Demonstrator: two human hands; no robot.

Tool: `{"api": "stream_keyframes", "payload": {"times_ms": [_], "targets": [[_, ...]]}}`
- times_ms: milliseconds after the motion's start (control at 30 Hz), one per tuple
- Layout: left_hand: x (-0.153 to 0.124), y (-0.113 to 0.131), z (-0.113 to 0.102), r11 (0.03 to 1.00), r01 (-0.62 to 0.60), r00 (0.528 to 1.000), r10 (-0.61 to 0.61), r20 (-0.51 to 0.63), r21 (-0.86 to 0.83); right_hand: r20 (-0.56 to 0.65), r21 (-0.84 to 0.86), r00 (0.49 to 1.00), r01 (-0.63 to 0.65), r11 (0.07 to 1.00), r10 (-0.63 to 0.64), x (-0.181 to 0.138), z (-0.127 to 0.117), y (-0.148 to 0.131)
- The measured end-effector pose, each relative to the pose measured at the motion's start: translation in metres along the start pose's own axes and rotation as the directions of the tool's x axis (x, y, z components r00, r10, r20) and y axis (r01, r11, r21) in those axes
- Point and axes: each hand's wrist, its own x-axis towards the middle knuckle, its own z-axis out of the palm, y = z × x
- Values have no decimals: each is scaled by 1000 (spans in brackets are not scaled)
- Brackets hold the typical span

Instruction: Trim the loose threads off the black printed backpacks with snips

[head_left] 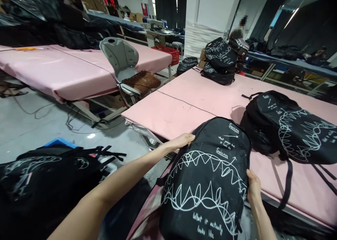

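A black backpack (207,173) with white scribbled lines and lettering is held up in front of me, at the near edge of the pink table. My left hand (186,140) grips its upper left side, the fingers closed on the edge. On the opposite side, my right hand (253,184) holds the right edge, its fingertips partly hidden behind the bag. To the right, another black backpack (308,127) with the same print lies on the table, its straps hanging over the front edge.
Several printed backpacks (219,59) are stacked at the pink table's (181,99) far end. A grey chair (119,55) stands between this table and a second pink table (86,71). More backpacks (52,184) lie low at left. A person (237,33) is in the background.
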Motion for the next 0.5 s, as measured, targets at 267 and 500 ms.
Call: {"api": "stream_keyframes", "payload": {"times_ms": [267,500], "targets": [[-13,-19,-21,1000,-17,996,18,-92,13,90,-74,994,73,995,-66,-8,20,-13],[-11,-50,-35,994,37,960,-7,-279,103,131,-252,966,250,935,-223,-10,40,-25]]}}
